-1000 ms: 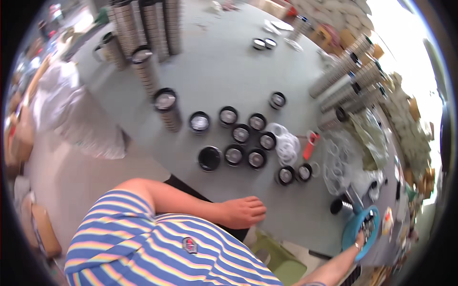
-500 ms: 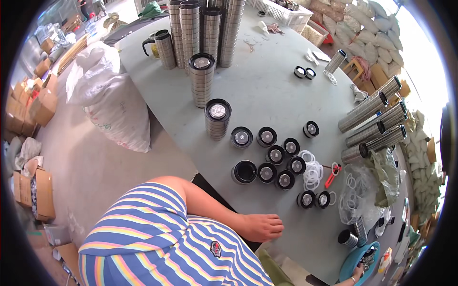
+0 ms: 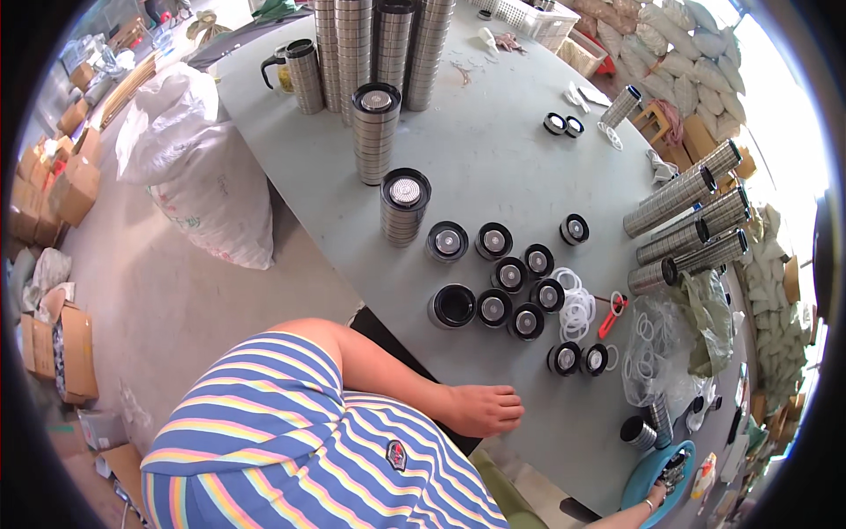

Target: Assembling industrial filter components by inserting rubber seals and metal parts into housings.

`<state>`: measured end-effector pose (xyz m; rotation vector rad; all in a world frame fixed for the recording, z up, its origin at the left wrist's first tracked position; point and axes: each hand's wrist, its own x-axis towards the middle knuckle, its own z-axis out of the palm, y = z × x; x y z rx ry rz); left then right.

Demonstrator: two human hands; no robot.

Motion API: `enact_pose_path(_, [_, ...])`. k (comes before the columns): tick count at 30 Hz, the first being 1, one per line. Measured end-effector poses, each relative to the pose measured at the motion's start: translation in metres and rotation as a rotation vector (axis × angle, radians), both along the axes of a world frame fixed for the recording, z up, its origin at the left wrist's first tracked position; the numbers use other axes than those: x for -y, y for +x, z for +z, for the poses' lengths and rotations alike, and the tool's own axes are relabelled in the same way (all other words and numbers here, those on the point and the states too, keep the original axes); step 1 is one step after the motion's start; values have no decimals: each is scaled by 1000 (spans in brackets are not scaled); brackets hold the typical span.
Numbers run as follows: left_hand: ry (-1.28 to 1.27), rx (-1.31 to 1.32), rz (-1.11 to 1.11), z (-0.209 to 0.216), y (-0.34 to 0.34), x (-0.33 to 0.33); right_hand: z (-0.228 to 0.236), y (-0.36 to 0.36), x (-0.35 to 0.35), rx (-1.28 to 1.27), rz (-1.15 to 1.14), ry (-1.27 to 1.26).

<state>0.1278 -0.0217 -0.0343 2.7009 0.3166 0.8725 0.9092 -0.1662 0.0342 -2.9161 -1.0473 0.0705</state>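
Note:
My left hand [image 3: 487, 410] rests palm down on the grey table's near edge, its fingers loosely bent with nothing visible in them. At the lower right, my right hand [image 3: 657, 495] reaches into a blue basin [image 3: 636, 490] among small shiny metal parts [image 3: 675, 469]; its fingertips are lost among them. Ahead of my left hand stand several black-rimmed round pieces with silver centres [image 3: 527, 322], beside a wider black-rimmed cup [image 3: 455, 305] with a dark hollow. A heap of white rings [image 3: 577, 316] lies right of them. Two steel cups [image 3: 638, 432] stand by the basin.
Tall stacks of steel cups [image 3: 354, 53] rise at the far left, near a handled mug [image 3: 304, 78]. More stacks [image 3: 670, 204] lie along the right side. A red cutter [image 3: 612, 316] and a clear bag of rings [image 3: 656, 353] are nearer. A white sack [image 3: 211, 194] stands on the floor.
The view has shifted slightly. More of my right forearm shows at the lower edge, with the hand still in the basin. My left hand stays at the table's edge.

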Motion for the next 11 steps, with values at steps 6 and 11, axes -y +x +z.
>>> enact_pose_path(6, [13,-15,12,2,0,1,13,-31,2,40,5,107])
enact_pose_path(11, [-15,26,3,-3,-3,-1,21,-58,3,220,-32,286])
